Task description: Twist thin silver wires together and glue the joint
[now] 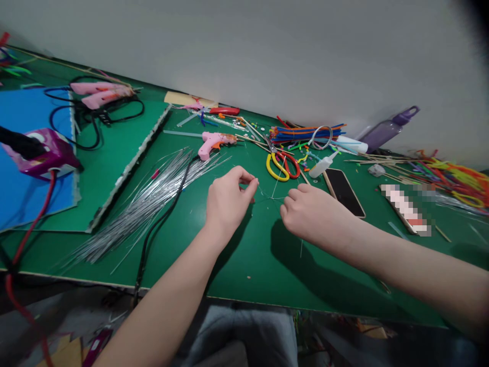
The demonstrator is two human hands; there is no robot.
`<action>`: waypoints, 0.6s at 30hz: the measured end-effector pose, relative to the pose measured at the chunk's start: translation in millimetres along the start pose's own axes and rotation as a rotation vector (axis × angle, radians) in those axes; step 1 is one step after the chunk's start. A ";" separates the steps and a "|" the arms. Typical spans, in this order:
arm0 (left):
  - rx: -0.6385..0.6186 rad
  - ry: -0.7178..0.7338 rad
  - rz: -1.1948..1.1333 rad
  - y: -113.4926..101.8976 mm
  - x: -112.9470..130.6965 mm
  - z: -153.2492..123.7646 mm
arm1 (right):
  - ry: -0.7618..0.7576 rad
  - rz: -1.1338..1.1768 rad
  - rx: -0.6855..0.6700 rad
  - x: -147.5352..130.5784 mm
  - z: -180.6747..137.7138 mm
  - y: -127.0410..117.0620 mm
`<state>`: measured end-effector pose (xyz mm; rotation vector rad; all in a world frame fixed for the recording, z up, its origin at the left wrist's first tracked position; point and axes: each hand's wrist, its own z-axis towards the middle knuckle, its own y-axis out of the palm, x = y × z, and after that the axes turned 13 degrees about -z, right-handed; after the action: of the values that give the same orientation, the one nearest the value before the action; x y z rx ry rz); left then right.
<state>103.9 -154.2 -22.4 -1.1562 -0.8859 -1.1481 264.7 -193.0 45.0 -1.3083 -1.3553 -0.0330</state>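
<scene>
My left hand is closed, with thumb and fingertips pinched on one end of a thin silvery wire. The wire spans the gap to my right hand, whose fingers are curled over its other end. Where the strands meet between the hands, another thin strand slants upward. Just beyond lie scissors with one yellow and one red handle. A pink glue gun rests past my left hand, and a loose bundle of silvery wires spreads to its left.
On the green table lie a phone, a small white squeeze bottle and a bundle of blue and orange pipe cleaners. A purple bottle leans by the wall. A magenta power socket block stands at left, with cords.
</scene>
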 end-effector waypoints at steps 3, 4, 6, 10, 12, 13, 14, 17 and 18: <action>-0.003 -0.002 0.001 -0.2 0.7 0.1 | 0.026 0.037 -0.007 0.2 -0.8 -1.9; -0.004 -0.002 0.001 -0.2 0.9 0.2 | 0.041 0.046 -0.012 0.3 -1.0 -2.9; -0.005 -0.002 0.003 -0.3 1.1 0.1 | 0.072 0.063 -0.032 0.7 -1.3 -5.1; -0.003 0.001 0.005 -0.1 0.9 -0.1 | 0.108 0.088 -0.073 1.1 -2.0 -8.3; -0.005 0.003 0.000 0.0 0.6 -0.2 | 0.117 0.096 -0.062 1.6 -2.5 -8.5; -0.006 0.004 -0.003 0.0 0.3 -0.2 | 0.124 0.100 -0.053 2.3 -3.0 -8.6; -0.007 0.005 -0.006 0.0 0.1 -0.2 | 0.132 0.105 -0.040 3.6 -3.6 -8.7; -0.010 0.008 -0.018 -0.2 -0.4 -0.5 | 0.173 0.126 0.009 12.5 -8.0 -9.7; -0.010 0.007 -0.024 -0.4 -0.3 -0.7 | 0.192 0.138 0.027 16.7 -10.7 -9.7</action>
<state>103.5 -154.7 -22.8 -1.1521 -0.8918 -1.1763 270.7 -193.2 66.1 -1.3376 -1.0978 -0.0451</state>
